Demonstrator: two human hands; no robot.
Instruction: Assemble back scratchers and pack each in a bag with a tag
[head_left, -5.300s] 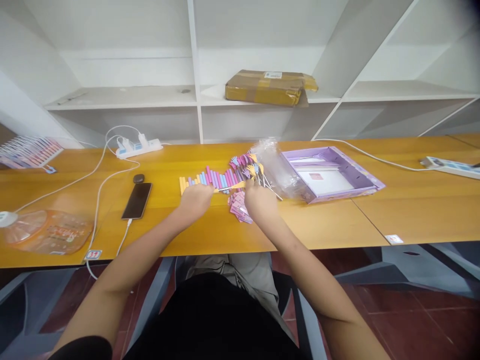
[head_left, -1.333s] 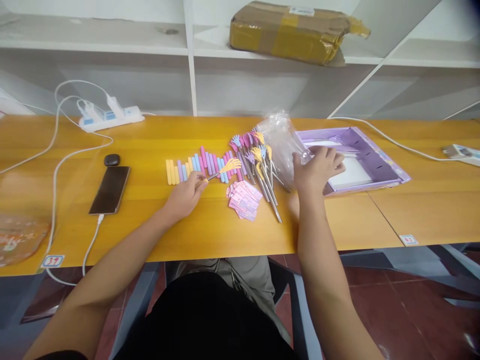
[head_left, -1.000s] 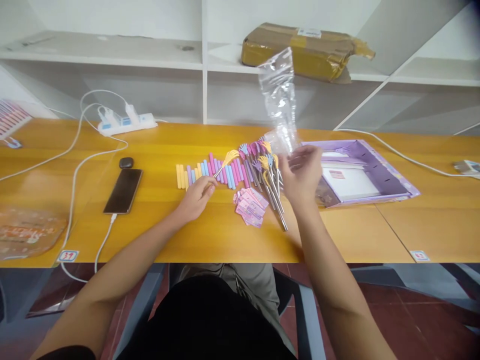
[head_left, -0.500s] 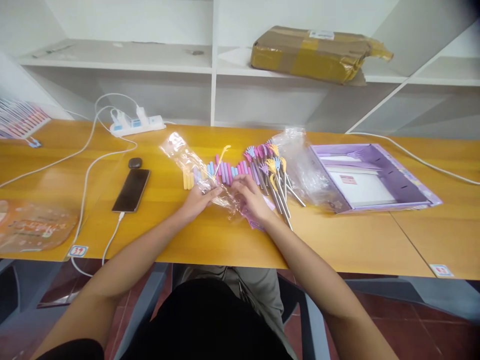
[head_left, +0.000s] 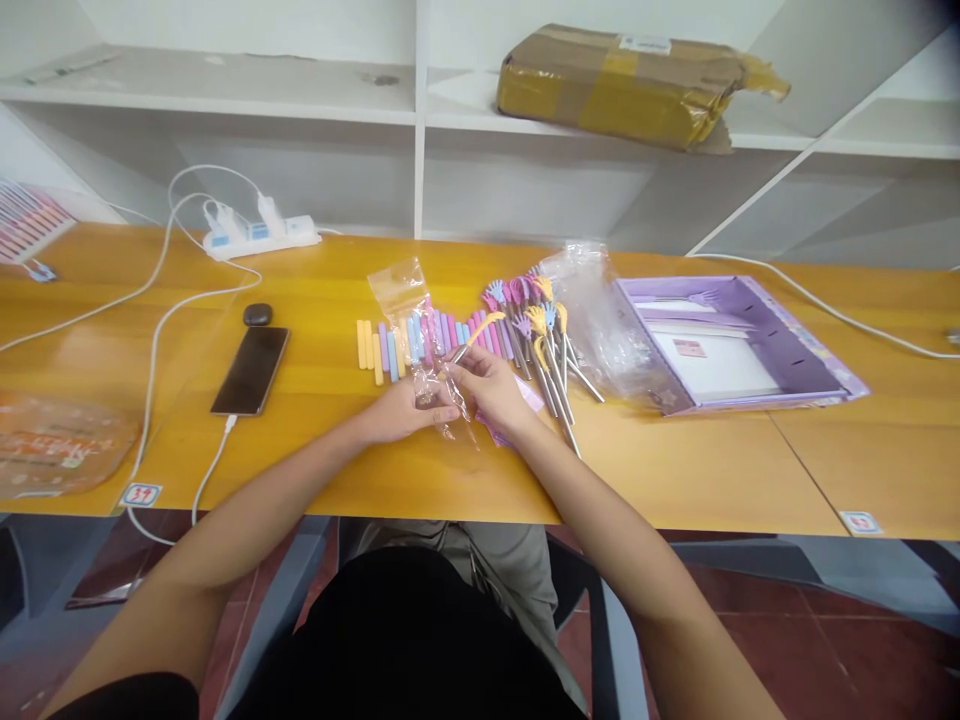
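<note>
My left hand (head_left: pixel 401 410) is closed on a clear plastic bag (head_left: pixel 401 288), which stands up crumpled between my hands. My right hand (head_left: pixel 491 390) pinches close by, at the metal rod of a yellow back scratcher (head_left: pixel 487 322) with a curved, hand-shaped end. The rod's lower part is hidden by fingers and film. Behind my hands lies a row of short coloured sticks (head_left: pixel 365 345) in yellow, blue, purple and pink. To their right, more back scratchers (head_left: pixel 551 375) with coloured hand-shaped heads lie piled up. A pink-purple packet (head_left: pixel 529 394) is partly under my right forearm.
Clear plastic wrapping (head_left: pixel 592 320) lies beside a purple open box (head_left: pixel 701 405). On the left are a phone (head_left: pixel 251 370) on its cable, a small black case (head_left: pixel 257 314), a power strip (head_left: pixel 262 238) and an orange bag (head_left: pixel 60 445). A taped carton (head_left: pixel 615 90) sits on the shelf.
The bag has swung from leaning left to more upright. The yellow back scratcher has moved right and tilted, from near my left fingers to my right fingers. Both hands are slightly lower and closer together.
</note>
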